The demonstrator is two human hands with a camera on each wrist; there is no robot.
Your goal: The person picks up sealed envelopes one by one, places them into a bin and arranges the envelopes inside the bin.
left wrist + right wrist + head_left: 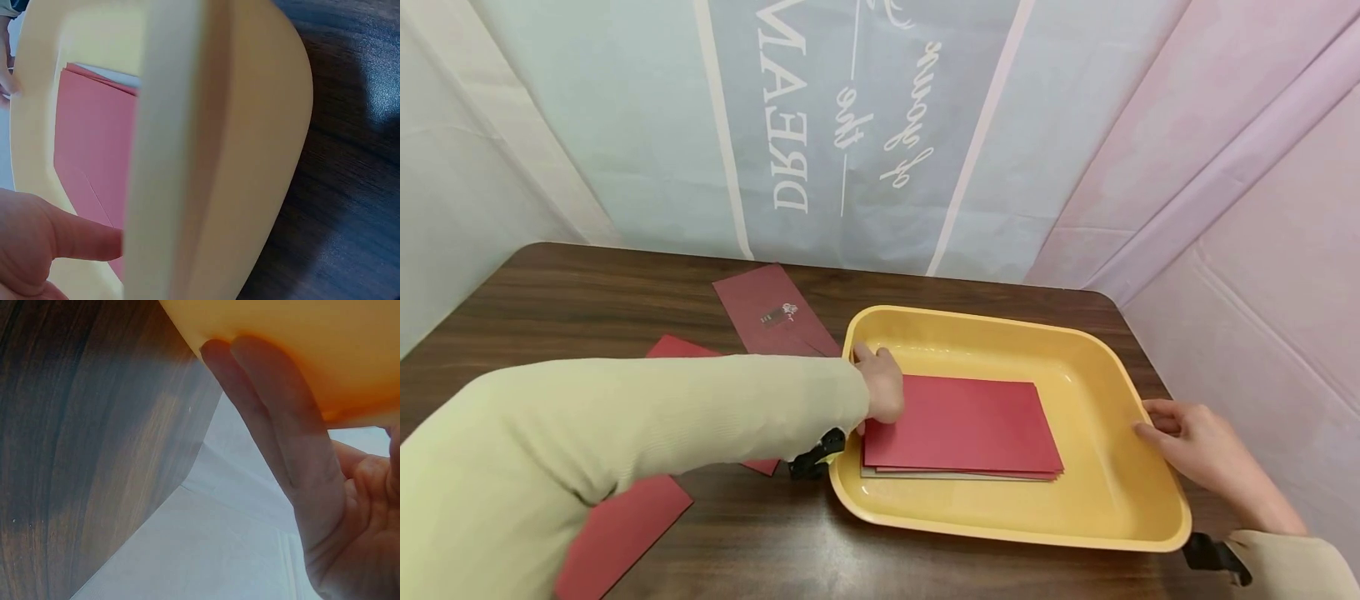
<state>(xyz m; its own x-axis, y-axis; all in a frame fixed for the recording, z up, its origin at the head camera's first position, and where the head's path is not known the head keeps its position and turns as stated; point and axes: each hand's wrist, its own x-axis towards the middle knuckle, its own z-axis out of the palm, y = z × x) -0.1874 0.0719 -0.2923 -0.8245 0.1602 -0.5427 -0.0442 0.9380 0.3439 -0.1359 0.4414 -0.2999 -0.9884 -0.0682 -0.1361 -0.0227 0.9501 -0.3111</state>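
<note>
A yellow plastic tray [1097, 492] holds a stack of red envelopes [962, 425], with pale edges showing beneath. My left hand [882, 387] reaches over the tray's left rim, beside the stack. Its bent fingers hold that end wall from inside; one digit meets the rim in the left wrist view. At the opposite end my right hand [1195, 437] grips the rim, thumb on top. In the right wrist view its fingers [275, 406] lie against the outside of the tray wall.
A dark red envelope [775, 312] with a small printed design lies behind the left arm. More red envelopes [625, 533] stick out from under the sleeve on the dark wooden table [760, 533]. Printed fabric [865, 167] hangs along the back.
</note>
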